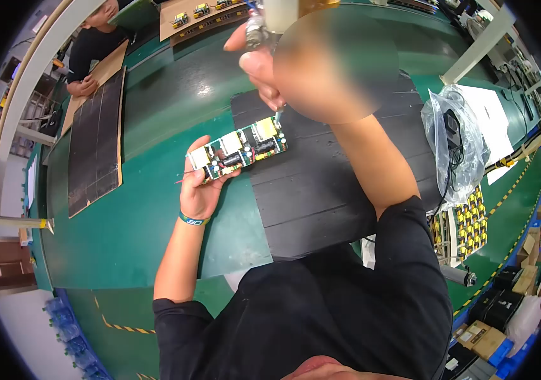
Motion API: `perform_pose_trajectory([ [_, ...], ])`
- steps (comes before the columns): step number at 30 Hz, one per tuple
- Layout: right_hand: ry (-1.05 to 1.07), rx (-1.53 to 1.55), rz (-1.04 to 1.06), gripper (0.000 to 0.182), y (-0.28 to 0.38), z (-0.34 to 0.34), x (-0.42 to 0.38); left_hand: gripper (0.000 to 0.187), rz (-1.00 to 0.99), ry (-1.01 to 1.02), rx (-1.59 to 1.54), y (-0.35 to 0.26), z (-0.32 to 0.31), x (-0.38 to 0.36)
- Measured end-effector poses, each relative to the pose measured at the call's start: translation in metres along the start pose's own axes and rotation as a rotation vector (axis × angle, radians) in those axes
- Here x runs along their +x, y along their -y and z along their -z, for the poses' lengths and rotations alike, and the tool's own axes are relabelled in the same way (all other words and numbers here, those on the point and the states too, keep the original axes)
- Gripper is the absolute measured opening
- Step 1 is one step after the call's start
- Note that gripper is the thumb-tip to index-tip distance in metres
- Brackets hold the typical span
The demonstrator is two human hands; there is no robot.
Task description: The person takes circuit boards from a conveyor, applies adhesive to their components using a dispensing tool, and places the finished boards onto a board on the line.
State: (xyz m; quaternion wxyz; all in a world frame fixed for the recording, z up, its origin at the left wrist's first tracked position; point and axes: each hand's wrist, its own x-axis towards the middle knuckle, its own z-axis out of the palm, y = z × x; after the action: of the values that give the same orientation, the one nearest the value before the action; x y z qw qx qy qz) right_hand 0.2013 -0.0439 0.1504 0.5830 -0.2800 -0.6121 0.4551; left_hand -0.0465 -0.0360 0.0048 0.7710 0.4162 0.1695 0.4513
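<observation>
The left hand point(199, 190) grips one end of a populated circuit board point(237, 151), holding it over the left edge of the black mat point(321, 190). The right hand point(259, 66) is closed round a powered driver point(269, 25), tip at the board's far end. Fastening looks underway, not finished. Farther off, more boards point(201, 11) sit on a cardboard sheet.

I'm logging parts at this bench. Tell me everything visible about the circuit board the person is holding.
The circuit board is a long, narrow green board crowded with parts: white blocks, a yellow-wrapped block and a black cylinder. It lies roughly flat, half over the green table, half over a black mat. The left hand grips its near end; the right hand holds a tool whose tip meets its far end.
</observation>
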Motion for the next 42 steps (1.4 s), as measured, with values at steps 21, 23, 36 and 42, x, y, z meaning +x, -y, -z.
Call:
perform_pose_trajectory([
  [21, 0.005, -0.034, -0.034, 0.021, -0.016, -0.018, -0.001, 0.056, 0.031, 0.029, -0.067, 0.001, 0.0, -0.002],
  [23, 0.003, -0.019, -0.02, 0.022, -0.016, -0.017, -0.001, 0.056, 0.026, 0.034, -0.073, 0.001, 0.001, -0.002],
  [36, 0.003, 0.112, 0.063, 0.029, -0.02, -0.014, 0.002, 0.054, 0.026, 0.038, -0.074, 0.002, 0.001, -0.002],
  [42, 0.049, 0.108, 0.068, 0.028, -0.021, -0.025, -0.002, 0.056, 0.082, 0.059, -0.082, 0.013, -0.005, -0.003],
])
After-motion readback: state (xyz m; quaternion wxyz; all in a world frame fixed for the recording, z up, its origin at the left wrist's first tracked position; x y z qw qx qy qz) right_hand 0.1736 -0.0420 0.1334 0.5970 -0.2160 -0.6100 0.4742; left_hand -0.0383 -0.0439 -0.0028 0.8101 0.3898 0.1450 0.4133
